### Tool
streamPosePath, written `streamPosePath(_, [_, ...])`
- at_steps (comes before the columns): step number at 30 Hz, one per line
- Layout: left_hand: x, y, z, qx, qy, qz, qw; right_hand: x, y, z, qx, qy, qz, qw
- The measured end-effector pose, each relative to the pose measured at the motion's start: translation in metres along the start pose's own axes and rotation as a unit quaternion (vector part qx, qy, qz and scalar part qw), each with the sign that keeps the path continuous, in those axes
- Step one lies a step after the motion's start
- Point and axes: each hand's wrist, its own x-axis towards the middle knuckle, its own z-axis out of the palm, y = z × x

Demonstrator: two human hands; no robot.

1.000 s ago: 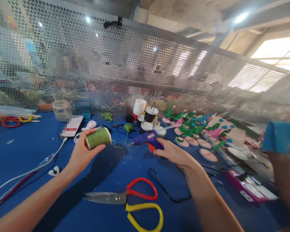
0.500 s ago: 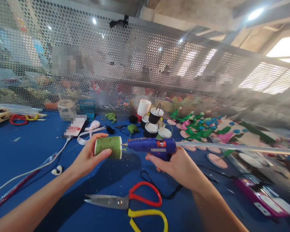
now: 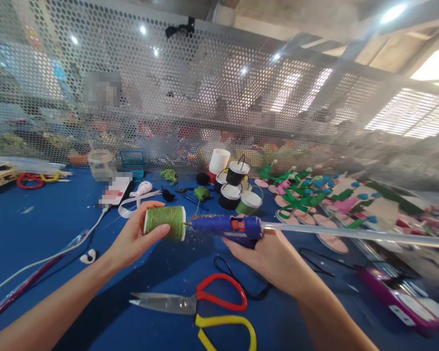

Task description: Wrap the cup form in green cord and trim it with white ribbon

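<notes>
My left hand (image 3: 133, 239) is closed round a small green yarn-wrapped cup (image 3: 173, 222), which lies sideways with a white edge at each end. Its right end faces the nozzle of a blue glue gun (image 3: 215, 226). That nozzle is at the cup's white edge; whether it touches I cannot tell. My right hand (image 3: 265, 256) grips the gun by its handle, and a long clear glue stick (image 3: 314, 230) sticks out of the gun's back. Below both hands lie scissors (image 3: 168, 302) with one red and one yellow handle, blades apart.
Behind stand small black and green buckets (image 3: 229, 196) and a stack of white cups (image 3: 219, 160). Green-leaved crafts on pink discs (image 3: 294, 195) crowd the right, near a magenta power strip (image 3: 398, 297). A white cable (image 3: 58, 251) crosses the left. A perforated metal screen (image 3: 190, 97) closes the back.
The glue gun has shifted slightly left and down and now tilts a little, its glue stick sloping down to the right. The green yarn-wrapped cup stays almost still in my left hand.
</notes>
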Motion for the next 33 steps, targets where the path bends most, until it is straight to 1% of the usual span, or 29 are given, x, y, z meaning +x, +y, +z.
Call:
streamPosePath(3, [0.0001, 0.0012, 0.0004, 0.008, 0.0, 0.004, 1.0, -0.0012, 0.0028, 0.0005, -0.011, 0.006, -0.016, 1.0])
streamPosePath(7, [0.0003, 0.0008, 0.0007, 0.008, 0.001, 0.003, 1.0, -0.0032, 0.0031, -0.0001, -0.013, -0.017, -0.021, 1.0])
streamPosePath(14, [0.0003, 0.0004, 0.0007, 0.023, -0.004, 0.008, 1.0, -0.0028, 0.0011, -0.0029, -0.025, 0.006, -0.033, 0.999])
streamPosePath(19, [0.0005, 0.0012, 0.0012, 0.018, -0.005, 0.016, 1.0, -0.0041, -0.0018, -0.0052, -0.044, -0.015, -0.038, 0.998])
streamPosePath(24, [-0.0006, 0.0001, 0.0015, 0.029, -0.023, 0.031, 0.999, -0.0024, 0.0007, -0.0046, -0.052, 0.006, -0.028, 0.998])
streamPosePath(28, [-0.0012, -0.0041, -0.0008, 0.046, -0.044, 0.049, 0.997, 0.0002, 0.0027, -0.0038, -0.076, 0.009, -0.022, 0.997])
streamPosePath(33, [-0.0011, -0.0073, -0.0037, 0.071, -0.057, 0.071, 0.993, 0.0005, 0.0011, -0.0045, -0.082, 0.027, -0.027, 0.996])
